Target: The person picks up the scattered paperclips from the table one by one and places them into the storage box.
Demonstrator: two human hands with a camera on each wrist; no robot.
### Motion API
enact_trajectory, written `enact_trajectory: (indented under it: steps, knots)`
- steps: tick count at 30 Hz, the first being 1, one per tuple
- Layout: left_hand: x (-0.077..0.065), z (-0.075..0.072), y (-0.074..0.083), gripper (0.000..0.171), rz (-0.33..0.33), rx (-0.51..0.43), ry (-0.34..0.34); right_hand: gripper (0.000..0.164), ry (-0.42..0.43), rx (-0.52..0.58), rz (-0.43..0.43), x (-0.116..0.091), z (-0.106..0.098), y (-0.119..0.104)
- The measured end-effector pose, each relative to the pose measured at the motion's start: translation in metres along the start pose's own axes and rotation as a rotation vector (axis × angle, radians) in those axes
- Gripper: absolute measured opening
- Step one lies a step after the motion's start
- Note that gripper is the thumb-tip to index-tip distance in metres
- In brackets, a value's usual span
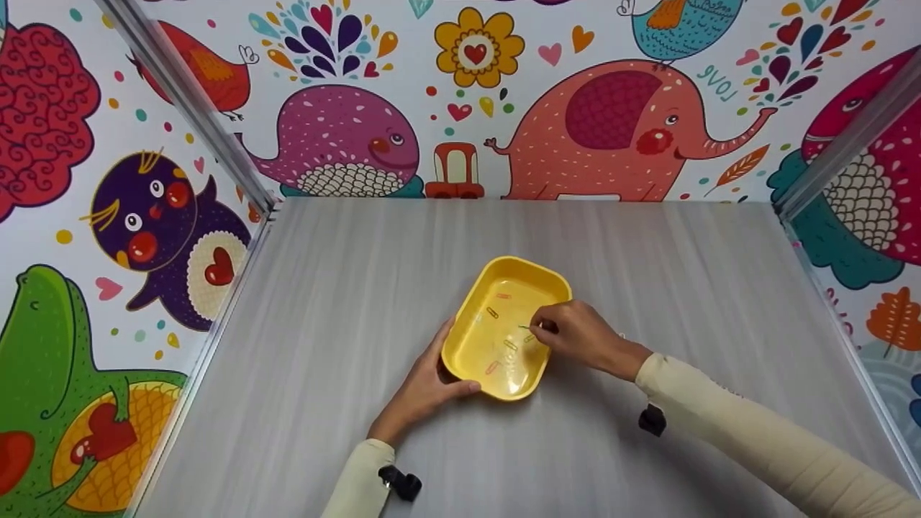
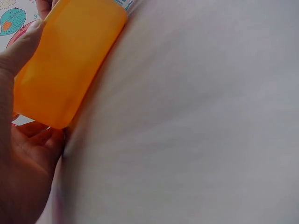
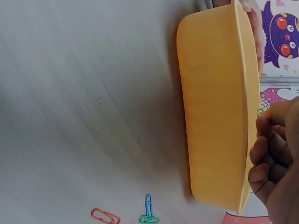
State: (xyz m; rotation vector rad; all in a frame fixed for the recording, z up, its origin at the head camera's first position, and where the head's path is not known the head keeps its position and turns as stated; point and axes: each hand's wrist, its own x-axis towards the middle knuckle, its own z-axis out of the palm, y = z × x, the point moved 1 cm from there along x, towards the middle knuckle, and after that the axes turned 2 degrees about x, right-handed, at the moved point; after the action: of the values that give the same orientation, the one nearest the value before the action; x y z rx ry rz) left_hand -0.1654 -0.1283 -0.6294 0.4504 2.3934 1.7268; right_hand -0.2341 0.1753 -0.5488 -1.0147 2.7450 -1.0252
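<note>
A yellow plastic tray (image 1: 466, 338) stands on the table, tilted slightly in the head view. My left hand (image 1: 424, 388) grips its near left corner, thumb at the near rim and fingers along the left side. Over the tray's right side, my right hand (image 1: 579, 337) pinches a small green paper clip (image 3: 259, 112) between thumb and forefinger, its other fingers curled. Several paper clips lie on the tray's floor, among them a pink clip (image 1: 492, 367), a darker clip (image 1: 492, 313) and a yellow clip (image 1: 510, 344).
On the table beside the tray, the right wrist view shows a red paper clip (image 3: 105, 216), a blue paper clip (image 3: 148, 205) and a green paper clip (image 3: 149, 219). Metal-edged walls with cartoon animals enclose the grey table (image 1: 324, 288) at the back and sides.
</note>
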Motion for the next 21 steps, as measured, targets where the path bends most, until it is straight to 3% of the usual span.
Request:
enact_trajectory:
  steps: [21]
  knots:
    - [0.0,0.0,0.0,0.124,-0.005,0.01,-0.01,0.005,-0.062,-0.063,-0.124,0.019,0.018,-0.003]
